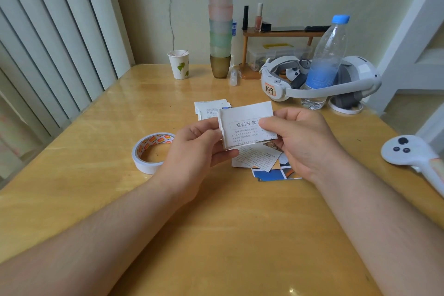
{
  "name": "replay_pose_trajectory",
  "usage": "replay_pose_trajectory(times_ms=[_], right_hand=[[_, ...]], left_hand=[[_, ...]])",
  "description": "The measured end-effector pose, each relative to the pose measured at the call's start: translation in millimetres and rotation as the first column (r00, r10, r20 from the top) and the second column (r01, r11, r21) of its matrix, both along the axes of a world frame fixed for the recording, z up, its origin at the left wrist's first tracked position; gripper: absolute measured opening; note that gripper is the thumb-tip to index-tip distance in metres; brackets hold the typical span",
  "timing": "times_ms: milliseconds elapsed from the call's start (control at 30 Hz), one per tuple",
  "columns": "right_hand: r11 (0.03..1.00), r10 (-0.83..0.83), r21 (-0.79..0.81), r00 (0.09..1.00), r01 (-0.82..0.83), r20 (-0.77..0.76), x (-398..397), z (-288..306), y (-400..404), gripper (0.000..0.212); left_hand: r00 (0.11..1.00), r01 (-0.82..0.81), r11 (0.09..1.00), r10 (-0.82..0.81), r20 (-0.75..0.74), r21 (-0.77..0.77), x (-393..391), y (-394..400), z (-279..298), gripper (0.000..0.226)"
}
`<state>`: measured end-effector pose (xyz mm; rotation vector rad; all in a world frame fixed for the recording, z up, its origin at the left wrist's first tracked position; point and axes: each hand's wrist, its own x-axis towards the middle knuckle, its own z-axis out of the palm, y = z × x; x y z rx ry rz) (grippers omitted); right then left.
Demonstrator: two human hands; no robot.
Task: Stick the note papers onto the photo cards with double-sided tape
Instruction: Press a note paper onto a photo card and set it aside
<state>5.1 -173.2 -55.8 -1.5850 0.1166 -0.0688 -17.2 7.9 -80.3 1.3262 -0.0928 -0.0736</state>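
Both hands hold one note paper [246,126] above the counter [96,187], its long axis running from 9 to 3 o'clock. The left hand [199,144] pinches its 9 o'clock edge, the right hand [298,142] its 3 o'clock edge, fingers [266,125] curled on it. The double-sided tape [152,151] lies at 9 o'clock of the paper, just beside the left hand, the nearer one. The photo cards [274,173] lie at 6 o'clock beneath it.

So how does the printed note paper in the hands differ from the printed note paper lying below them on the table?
The held printed note paper is lifted off the wooden table, pinched by the left hand and right hand; the lying printed note paper rests flat on colourful photo cards. The held one shows a large boxed heading; the lying one shows only small text. Both are white with ragged edges.
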Motion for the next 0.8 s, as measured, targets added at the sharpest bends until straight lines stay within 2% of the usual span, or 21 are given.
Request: replay_pose_trajectory(times_ms=[167,333,567,800], right_hand=[[0.999,-0.027,-0.016,1.000,0.027,0.004,1.4,-0.9,0.0,0.018],[0.998,-0.020,-0.052,1.000,0.022,0.021,1.1,-2.4,0.1,0.015],[0.998,-0.017,-0.054,0.999,0.019,0.040,2.0,-4.8,0.9,0.020],[0.997,-0.016,-0.070,0.999,0.019,0.049,2.4,-6.0,1.0,0.011]], left_hand=[[0.999,0.015,0.995,-0.019,-0.037,-0.101,0.2,1.0,2.2,0.033],[1.000,-0.024,0.999,0.024,0.009,-0.038,0.2,-0.4,-2.2,0.021],[1.000,-0.012,1.000,0.013,0.028,-0.026,0.6,-0.9,-3.8,0.021],[0.999,-0.003,1.000,0.004,0.038,-0.013,1.8,0.5,-4.5,0.023]])
